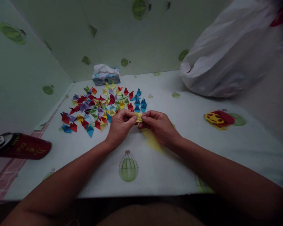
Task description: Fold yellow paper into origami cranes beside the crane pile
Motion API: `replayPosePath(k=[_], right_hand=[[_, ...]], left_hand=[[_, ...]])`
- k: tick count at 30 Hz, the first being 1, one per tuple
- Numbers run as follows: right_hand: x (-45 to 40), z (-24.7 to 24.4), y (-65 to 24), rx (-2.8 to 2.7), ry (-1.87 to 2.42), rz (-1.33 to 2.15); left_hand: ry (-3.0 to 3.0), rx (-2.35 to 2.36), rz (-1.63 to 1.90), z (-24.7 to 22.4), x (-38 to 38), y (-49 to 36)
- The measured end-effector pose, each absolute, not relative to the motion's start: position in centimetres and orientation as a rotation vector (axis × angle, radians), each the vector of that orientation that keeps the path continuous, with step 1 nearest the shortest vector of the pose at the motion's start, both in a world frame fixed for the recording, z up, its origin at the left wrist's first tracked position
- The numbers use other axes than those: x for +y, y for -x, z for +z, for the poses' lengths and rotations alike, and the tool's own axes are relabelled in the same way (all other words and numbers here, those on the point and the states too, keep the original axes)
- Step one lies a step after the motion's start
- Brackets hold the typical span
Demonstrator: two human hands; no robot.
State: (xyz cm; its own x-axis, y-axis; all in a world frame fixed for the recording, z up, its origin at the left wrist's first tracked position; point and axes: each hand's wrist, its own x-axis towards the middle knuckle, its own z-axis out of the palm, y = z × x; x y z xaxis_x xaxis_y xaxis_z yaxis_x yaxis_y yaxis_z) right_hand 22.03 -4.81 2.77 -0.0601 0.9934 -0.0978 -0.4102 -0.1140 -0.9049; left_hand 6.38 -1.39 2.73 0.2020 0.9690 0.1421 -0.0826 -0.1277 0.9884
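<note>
A small folded piece of yellow paper [138,117] is pinched between my two hands above the middle of the table. My left hand [122,125] grips its left end with thumb and fingers. The right end is held the same way by my right hand [159,125]. Yellow sheets [152,140] lie on the table below my right hand, partly covered by it. Behind and left of my hands spreads a pile of small folded paper figures [94,106] in red, blue, purple, green and yellow.
A tissue box [106,78] stands behind the figures. The red can [25,146] is at the far left. At the right lie red and yellow paper cutouts [219,119], and a large white plastic bag [221,59] sits behind them.
</note>
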Motion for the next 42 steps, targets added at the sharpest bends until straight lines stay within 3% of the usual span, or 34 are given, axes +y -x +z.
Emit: replayPosePath(k=[42], right_hand=[[-4.82, 2.99, -22.00, -0.990, 1.029, 1.351]], left_hand=[[-1.269, 0.871, 1.242, 2.16, -1.68, -6.54]])
